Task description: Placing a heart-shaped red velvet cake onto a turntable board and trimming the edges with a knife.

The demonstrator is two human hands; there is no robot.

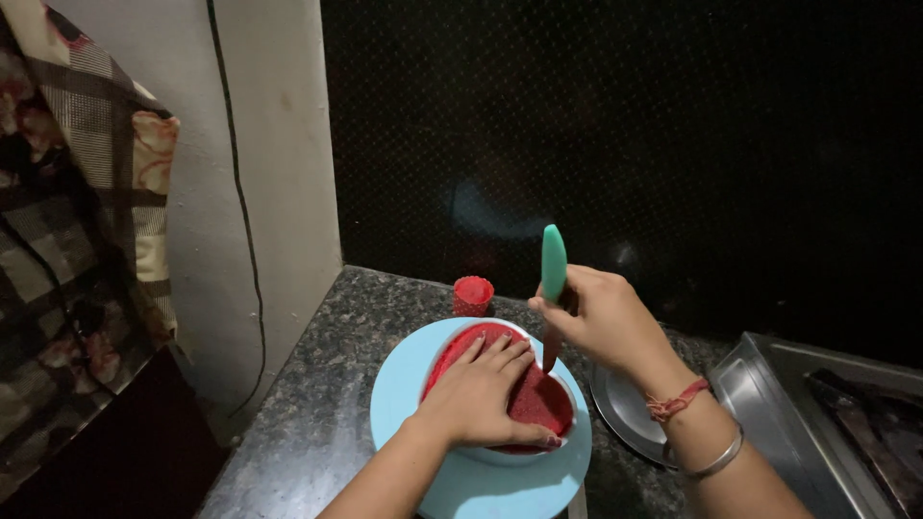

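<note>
A red heart-shaped cake (538,396) in a white mould sits on a light blue round stand (404,394) on the dark granite counter. My left hand (481,394) lies flat on top of the cake, fingers spread toward the far side. My right hand (601,322) grips a knife with a green handle (553,261), held upright. Its blade points down at the cake's right edge, next to the mould wall.
A small red cup (473,295) stands behind the stand. To the right lie a steel plate (625,413) and a steel tray (827,413). A dark tiled wall rises behind; a white wall, a hanging cable and patterned cloth (77,221) are at left.
</note>
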